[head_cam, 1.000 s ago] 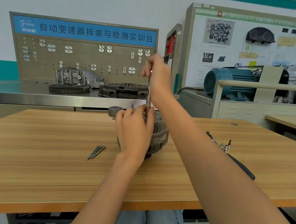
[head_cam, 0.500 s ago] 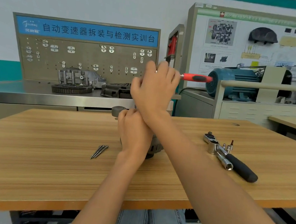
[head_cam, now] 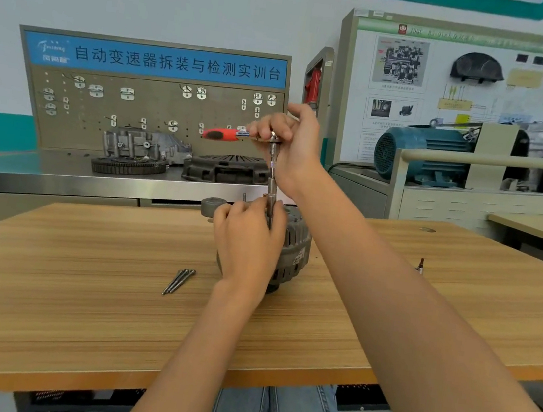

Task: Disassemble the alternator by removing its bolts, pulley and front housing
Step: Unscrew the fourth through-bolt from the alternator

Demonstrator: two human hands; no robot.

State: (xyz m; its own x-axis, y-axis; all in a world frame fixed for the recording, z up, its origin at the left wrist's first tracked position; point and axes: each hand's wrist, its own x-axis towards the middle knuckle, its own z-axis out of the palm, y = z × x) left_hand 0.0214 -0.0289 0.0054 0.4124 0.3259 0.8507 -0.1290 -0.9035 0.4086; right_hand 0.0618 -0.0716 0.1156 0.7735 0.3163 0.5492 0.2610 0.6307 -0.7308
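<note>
Presently, the alternator (head_cam: 292,250) stands on the wooden worktop (head_cam: 80,284) at frame centre, largely hidden behind the left hand (head_cam: 247,237), whose fingers curl over its top. The right hand (head_cam: 292,143) grips the head of a red-handled ratchet (head_cam: 224,134) above, its extension (head_cam: 271,185) running vertically down to the alternator. Three removed bolts (head_cam: 179,280) lie just left of it.

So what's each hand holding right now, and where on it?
Right hand grips the ratchet at its head; left hand holds the alternator at its top.
</note>
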